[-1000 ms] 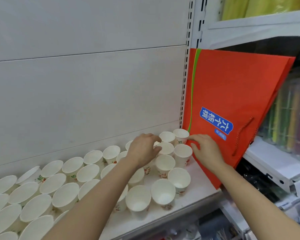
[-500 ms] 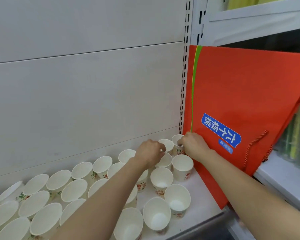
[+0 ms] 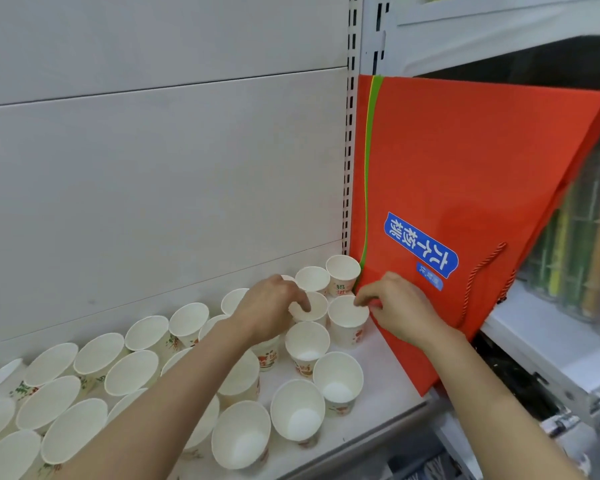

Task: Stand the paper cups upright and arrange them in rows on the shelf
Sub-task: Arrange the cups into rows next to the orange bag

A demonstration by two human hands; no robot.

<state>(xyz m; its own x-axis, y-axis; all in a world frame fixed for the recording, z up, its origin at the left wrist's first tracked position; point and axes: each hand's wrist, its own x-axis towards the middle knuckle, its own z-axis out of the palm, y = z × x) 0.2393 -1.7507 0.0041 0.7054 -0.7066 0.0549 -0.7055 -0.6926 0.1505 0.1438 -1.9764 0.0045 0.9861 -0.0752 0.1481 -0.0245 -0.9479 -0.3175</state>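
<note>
Several white paper cups with red or green prints stand on the white shelf (image 3: 390, 374). At the right end they form rows, with two at the back (image 3: 343, 271) (image 3: 311, 278). My left hand (image 3: 267, 315) holds a second-row cup (image 3: 314, 308), its index finger hooked over the rim. My right hand (image 3: 397, 308) pinches the far rim of the neighbouring cup (image 3: 347, 323), next to the bag. Cups further left (image 3: 96, 355) lean and crowd together loosely.
A big orange paper bag (image 3: 465, 161) with a blue label leans against the shelf's right end, touching the outer cups. The white back panel (image 3: 160, 185) rises behind. A lower shelf with coloured items (image 3: 575, 258) lies to the right. The shelf's front edge is near.
My right hand left the back corner cup and came forward to the cup in front of it. My left hand shifted slightly onto the cup beside that one.
</note>
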